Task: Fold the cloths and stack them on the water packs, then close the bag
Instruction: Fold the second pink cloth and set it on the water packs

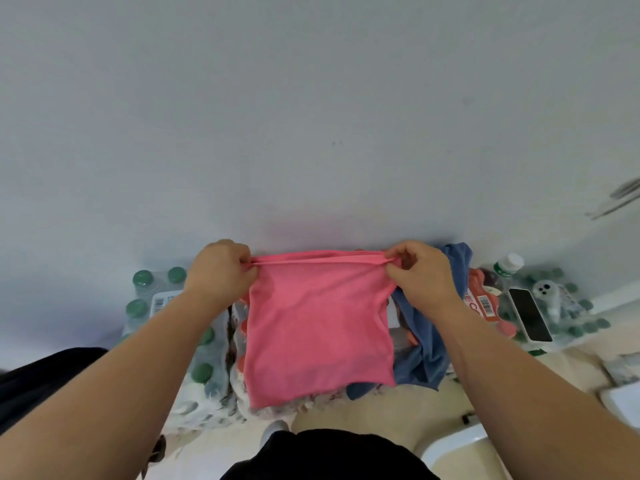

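Note:
A pink cloth hangs doubled over in front of me, its top edge stretched taut between my hands. My left hand pinches the top left corner and my right hand pinches the top right corner. Behind the pink cloth a blue cloth lies crumpled on the shrink-wrapped water packs. A pack with green caps stands at the left, and a pack with red caps and labels stands at the right. The pink cloth hides the middle packs. No bag can be made out.
A phone lies on the green-capped pack at the far right, beside a single bottle with a white cap. A plain white wall rises right behind the packs. Pale floor and a white object show at the lower right.

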